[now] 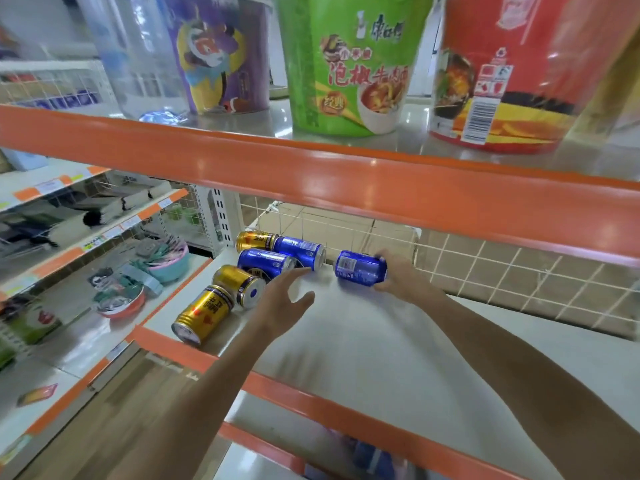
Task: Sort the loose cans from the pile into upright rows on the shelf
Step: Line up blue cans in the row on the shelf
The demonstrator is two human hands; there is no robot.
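On the white shelf board (363, 341), five loose metal cans (256, 271) lie on their sides in a pile at 10 o'clock. A sixth cylindrical metal can (360, 270) lies apart at 12 o'clock, before the wire grid panel (485, 268). Three large noodle tubs (346, 64) stand on the upper shelf (311, 174).

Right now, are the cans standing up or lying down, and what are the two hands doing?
Blue can in right hand: on its side, held.
Two blue cans in pile: lying on their sides.
Three gold cans: lying on their sides.
Right hand: grips the blue can.
Left hand: open, reaching toward the pile, holding nothing.
Noodle tubs: upright on the upper shelf.
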